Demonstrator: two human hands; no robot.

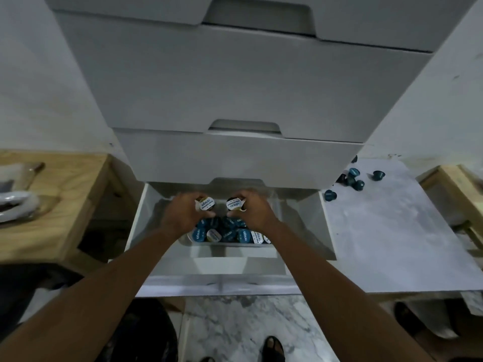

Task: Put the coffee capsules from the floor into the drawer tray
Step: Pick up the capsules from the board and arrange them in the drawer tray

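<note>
Both my hands reach into the open bottom drawer (pixel 146 205) of a white drawer unit. My left hand (pixel 183 212) grips a coffee capsule (pixel 205 203) with a white foil lid. My right hand (pixel 252 211) grips another white-lidded capsule (pixel 234 204). Just below the hands lies the drawer tray (pixel 230 244), holding several teal and white-lidded capsules (pixel 224 235). Several loose teal capsules (pixel 351 178) lie on the pale floor to the right of the drawer.
Closed white drawers (pixel 235 82) stack above the open one. Wooden furniture (pixel 60 205) stands at the left with a white item on it, and another wooden piece (pixel 454 184) at the right. Marble floor (pixel 248 325) and my sandalled foot (pixel 273 348) show below.
</note>
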